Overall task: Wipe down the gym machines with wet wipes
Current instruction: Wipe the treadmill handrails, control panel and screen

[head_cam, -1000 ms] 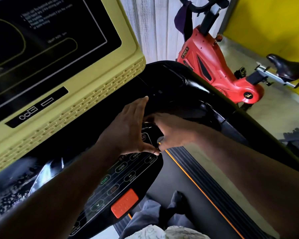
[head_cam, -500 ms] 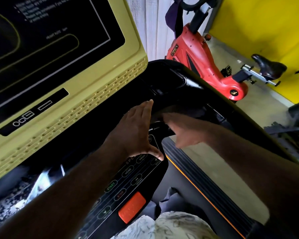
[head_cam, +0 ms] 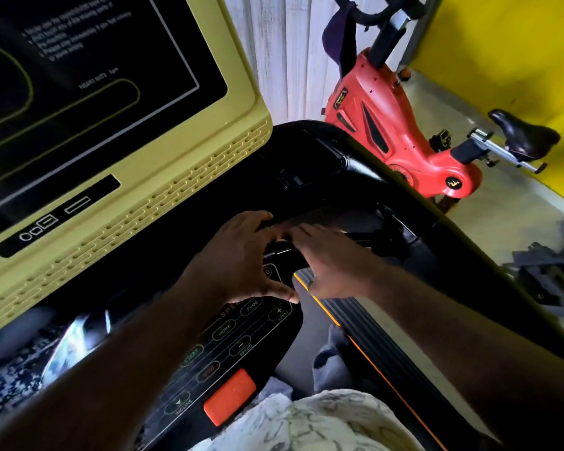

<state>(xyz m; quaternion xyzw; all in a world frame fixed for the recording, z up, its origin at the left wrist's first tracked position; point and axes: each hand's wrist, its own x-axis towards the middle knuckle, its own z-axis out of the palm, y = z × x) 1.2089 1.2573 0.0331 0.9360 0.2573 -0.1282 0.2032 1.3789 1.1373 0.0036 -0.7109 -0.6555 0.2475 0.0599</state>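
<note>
I stand at a treadmill with a black button console (head_cam: 241, 340) under a yellow-framed screen (head_cam: 183, 177). My left hand (head_cam: 241, 258) lies spread over the console's upper right corner, thumb on the panel near the PROG button, fingertips reaching the glossy black handrail (head_cam: 339, 164). Right beside it, my right hand (head_cam: 332, 265) has straight, slightly blurred fingers that point at the same dark recess under the handrail. No wet wipe shows in either hand.
A red exercise bike (head_cam: 398, 131) with a black saddle (head_cam: 521, 135) stands to the right, in front of a yellow wall. The treadmill belt with its orange-edged side rail (head_cam: 355, 323) runs below my hands. An orange stop button (head_cam: 230, 395) sits on the console's lower edge.
My right hand has uncurled from beside my left thumb and stretched forward along the handrail. The left hand slid slightly forward with its fingers still spread.
</note>
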